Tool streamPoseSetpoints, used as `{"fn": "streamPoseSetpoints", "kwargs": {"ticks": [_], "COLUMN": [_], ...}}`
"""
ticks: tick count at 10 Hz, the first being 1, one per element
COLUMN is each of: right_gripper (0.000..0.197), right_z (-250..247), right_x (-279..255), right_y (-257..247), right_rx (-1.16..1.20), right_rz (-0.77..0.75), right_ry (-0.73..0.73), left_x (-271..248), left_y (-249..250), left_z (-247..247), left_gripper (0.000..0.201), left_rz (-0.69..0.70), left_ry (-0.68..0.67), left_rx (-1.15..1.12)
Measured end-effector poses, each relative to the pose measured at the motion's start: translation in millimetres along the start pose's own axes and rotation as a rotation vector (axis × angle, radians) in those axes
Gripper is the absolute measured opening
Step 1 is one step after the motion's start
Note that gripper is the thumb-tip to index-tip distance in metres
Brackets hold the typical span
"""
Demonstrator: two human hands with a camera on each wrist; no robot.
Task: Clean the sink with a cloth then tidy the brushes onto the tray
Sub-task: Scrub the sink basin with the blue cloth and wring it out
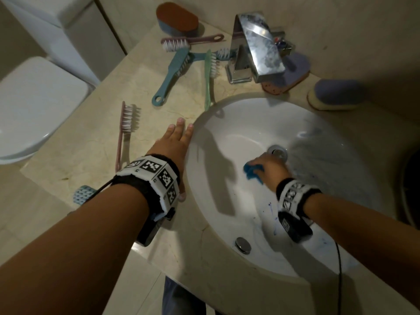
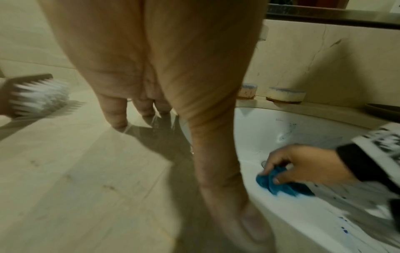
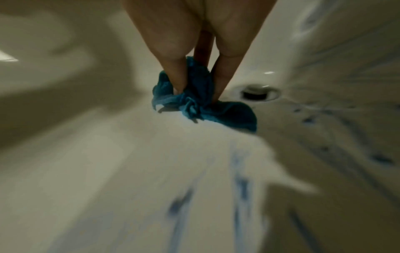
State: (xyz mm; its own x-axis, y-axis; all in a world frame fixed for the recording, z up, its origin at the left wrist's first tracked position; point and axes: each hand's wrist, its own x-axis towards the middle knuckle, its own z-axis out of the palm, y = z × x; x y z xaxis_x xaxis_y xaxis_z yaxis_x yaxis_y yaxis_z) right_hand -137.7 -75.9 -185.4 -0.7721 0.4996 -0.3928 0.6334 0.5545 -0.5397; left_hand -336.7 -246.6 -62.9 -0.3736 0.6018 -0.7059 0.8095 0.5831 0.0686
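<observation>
A crumpled blue cloth (image 3: 194,101) is pinched between the thumb and fingertips (image 3: 177,75) of the right hand (image 1: 271,167) and is pressed against the floor of the white sink (image 1: 229,137). The drain (image 3: 258,93) is seen just beside that grip, on its far side in the head view, apart from the cloth by a narrow strip of porcelain. Blue smears and specks (image 1: 270,206) are spread over the basin wall behind the grip, toward the wrist; part of the right wrist view is blurred.

The left hand (image 1: 175,142) is laid flat on the beige countertop (image 1: 91,142), its fingers straight and held close together, nothing being gripped. Its fingertips (image 2: 118,118) are pressed to the stone at the sink's rim, and its thumb is stretched back along that rim.

To the outer side of the flat hand a pink brush (image 1: 126,128) is laid on the counter, well apart from the fingers. Beyond the fingertips a teal brush (image 1: 173,73), a green brush (image 1: 209,76) and a mauve brush (image 1: 181,43) are scattered near the chrome tap (image 1: 254,46); a fourth brush head is partly hidden behind the tap. Oval sponges are set along the back wall. Whether a tray is in view cannot be told.
</observation>
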Motion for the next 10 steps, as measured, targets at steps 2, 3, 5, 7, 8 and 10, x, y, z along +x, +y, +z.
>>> {"fn": "streamPoseSetpoints", "kwargs": {"ticks": [2, 3, 5, 7, 8, 10], "right_gripper": [0.026, 0.027, 0.012, 0.026, 0.027, 0.023], "right_z": [-16.1, 3.8, -12.4, -14.1, -4.7, -23.2], "right_x": [16.5, 1.3, 29.7, 10.8, -8.3, 27.3], "right_y": [-3.8, -11.6, 25.6, 18.0, 23.5, 29.5], "right_rx": [0.092, 0.091, 0.042, -0.081, -0.199, -0.153], "right_rz": [0.184, -0.007, 0.131, 0.115, 0.031, 0.194], "right_ry": [0.180, 0.016, 0.168, 0.023, -0.098, 0.135], "left_x": [-0.2, 0.3, 0.2, -1.0, -0.9, -1.9], "left_y": [0.7, 0.2, 0.2, 2.3, 1.6, 2.1], "left_z": [-0.6, -0.4, 0.7, -0.7, -1.4, -2.1], "left_gripper": [0.158, 0.158, 0.158, 0.158, 0.159, 0.158], "left_rz": [0.002, 0.002, 0.001, -0.004, -0.006, -0.022], "left_ry": [-0.004, -0.005, -0.001, -0.008, -0.010, -0.016], "left_rx": [-0.007, -0.016, -0.014, 0.002, -0.004, -0.007]}}
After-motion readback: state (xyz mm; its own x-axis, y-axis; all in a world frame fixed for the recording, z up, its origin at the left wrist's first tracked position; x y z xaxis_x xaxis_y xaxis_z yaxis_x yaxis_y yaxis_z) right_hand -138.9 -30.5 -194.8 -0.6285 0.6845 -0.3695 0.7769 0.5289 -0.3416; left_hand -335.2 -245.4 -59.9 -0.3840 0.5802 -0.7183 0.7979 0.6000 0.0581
